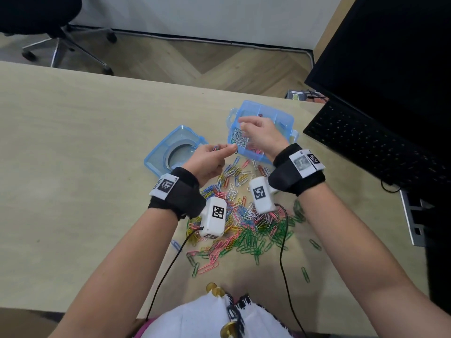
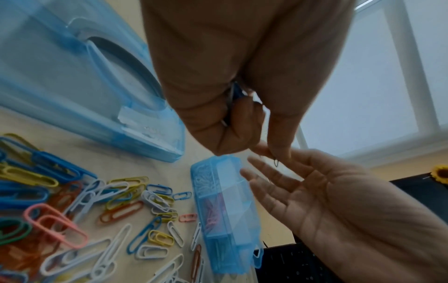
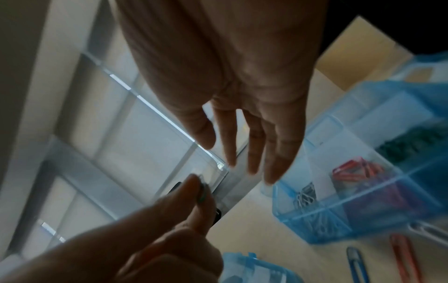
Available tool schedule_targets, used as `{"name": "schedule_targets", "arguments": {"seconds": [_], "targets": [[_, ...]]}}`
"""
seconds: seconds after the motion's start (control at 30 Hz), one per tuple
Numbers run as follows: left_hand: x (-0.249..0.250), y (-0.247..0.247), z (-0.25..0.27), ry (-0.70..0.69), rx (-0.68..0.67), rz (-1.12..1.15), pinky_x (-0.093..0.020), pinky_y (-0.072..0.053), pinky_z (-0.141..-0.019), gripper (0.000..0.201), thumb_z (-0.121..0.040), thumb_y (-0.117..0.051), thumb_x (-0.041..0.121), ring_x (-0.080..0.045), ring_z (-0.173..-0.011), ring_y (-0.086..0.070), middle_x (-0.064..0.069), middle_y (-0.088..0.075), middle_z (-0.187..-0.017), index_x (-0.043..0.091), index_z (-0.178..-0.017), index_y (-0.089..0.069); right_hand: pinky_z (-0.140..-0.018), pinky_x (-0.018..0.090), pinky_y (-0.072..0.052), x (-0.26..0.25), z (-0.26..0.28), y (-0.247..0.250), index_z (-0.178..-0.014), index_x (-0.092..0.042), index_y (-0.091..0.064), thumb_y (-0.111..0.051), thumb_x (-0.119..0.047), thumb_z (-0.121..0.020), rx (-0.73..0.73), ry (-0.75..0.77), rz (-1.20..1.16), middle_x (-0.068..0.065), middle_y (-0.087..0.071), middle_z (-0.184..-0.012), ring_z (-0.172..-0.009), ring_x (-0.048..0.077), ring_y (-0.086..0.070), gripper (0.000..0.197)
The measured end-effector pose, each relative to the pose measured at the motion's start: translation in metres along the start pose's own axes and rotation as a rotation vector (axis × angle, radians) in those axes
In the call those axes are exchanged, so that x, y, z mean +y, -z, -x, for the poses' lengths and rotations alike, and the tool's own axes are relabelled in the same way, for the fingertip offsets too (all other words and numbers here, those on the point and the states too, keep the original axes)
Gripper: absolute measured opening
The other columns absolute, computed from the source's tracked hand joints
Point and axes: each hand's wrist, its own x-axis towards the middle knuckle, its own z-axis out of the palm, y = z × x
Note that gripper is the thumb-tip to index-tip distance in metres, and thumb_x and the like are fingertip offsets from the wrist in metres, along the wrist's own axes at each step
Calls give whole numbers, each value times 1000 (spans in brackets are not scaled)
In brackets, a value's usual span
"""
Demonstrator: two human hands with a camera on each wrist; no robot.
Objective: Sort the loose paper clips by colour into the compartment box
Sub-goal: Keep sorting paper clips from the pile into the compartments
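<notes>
The blue compartment box [image 1: 275,113] stands open on the table, with white, red and dark green clips in separate compartments [image 3: 363,201]. A mixed pile of loose paper clips [image 1: 244,223] lies in front of it. My left hand [image 1: 227,150] is raised beside the box, its curled fingers [image 2: 242,118] holding a few clips. Thumb and forefinger pinch one dark clip [image 2: 276,162] at the tip. My right hand [image 1: 244,125] hovers over the box's near-left corner, fingers [image 3: 242,157] straight and slightly spread, holding nothing, its fingertips close to the left hand's pinched clip.
The box's blue lid [image 1: 168,152] lies upside down left of the box. A black keyboard [image 1: 366,142] and monitor [image 1: 390,57] fill the right side. An office chair [image 1: 48,25] stands beyond the table. Two black cables [image 1: 283,252] run across the clip pile.
</notes>
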Motion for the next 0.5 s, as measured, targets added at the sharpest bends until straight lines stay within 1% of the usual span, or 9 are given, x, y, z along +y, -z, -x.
{"name": "schedule_targets", "arguments": {"seconds": [0.03, 0.07, 0.13, 0.2, 0.27, 0.3, 0.37, 0.43, 0.5], "targets": [[0, -1, 0, -8, 14, 18, -16, -19, -37, 10, -89, -66, 24, -6, -42, -19, 11, -28, -48, 17, -83, -62, -71, 22, -52, 3, 4, 1, -116, -2, -65, -53, -18, -95, -27, 34, 14, 7, -64, -105, -91, 14, -60, 29], [0, -2, 0, -15, 29, 33, -16, -19, -38, 10, -89, -67, 23, -6, -42, -20, 10, -29, -48, 17, -81, -63, -65, 18, -51, 5, 8, 1, -107, -1, -69, -57, -18, -93, -57, 52, 34, 7, -66, -96, -80, 11, -61, 25], [-1, -5, -1, -23, 44, 35, -16, -20, -38, 13, -89, -66, 19, -5, -41, -22, 8, -32, -48, 18, -76, -63, -60, 15, -50, 10, 14, 2, -96, 1, -71, -61, -14, -91, -99, 70, 65, 9, -67, -83, -68, 10, -61, 18], [0, -6, -1, -21, 11, 29, -15, -22, -38, 14, -90, -65, 17, -5, -42, -23, 8, -34, -48, 17, -76, -64, -58, 14, -50, 15, 15, 4, -88, -3, -70, -63, -11, -90, -98, 65, 37, 8, -66, -74, -61, 9, -61, 11], [2, -6, -1, 8, -45, 81, -14, -23, -41, 13, -92, -62, 17, -6, -47, -26, 8, -34, -53, 17, -80, -65, -57, 15, -49, 18, 13, 8, -84, -8, -68, -63, -11, -90, -94, 14, -61, 5, -66, -73, -59, 7, -61, 8], [3, -6, -1, 36, -72, 151, -13, -26, -42, 13, -95, -57, 18, -5, -49, -30, 8, -37, -56, 15, -85, -65, -57, 16, -48, 20, 13, 10, -84, -8, -66, -61, -10, -92, -89, -20, -141, 5, -65, -73, -57, 7, -62, 9], [7, -3, 0, 111, -123, 365, -11, -38, -47, 24, -99, -43, 18, -3, -55, -46, 5, -49, -65, 7, -100, -65, -55, 17, -48, 22, 9, 13, -84, -6, -62, -55, -6, -95, -47, -89, -314, 7, -64, -75, -54, 8, -62, 12], [10, 1, 2, 149, -154, 550, -15, -51, -57, 34, -100, -33, 17, -8, -65, -61, -2, -61, -79, 1, -107, -62, -53, 18, -47, 23, 5, 16, -85, -4, -58, -45, -1, -97, 20, -140, -374, 9, -63, -76, -54, 11, -61, 17], [10, 5, 3, 149, -155, 647, -22, -56, -69, 36, -100, -31, 15, -17, -77, -69, -11, -68, -91, -3, -108, -61, -50, 19, -43, 20, 3, 18, -85, -5, -57, -37, 3, -95, 54, -137, -345, 7, -60, -75, -52, 11, -55, 24]]}}
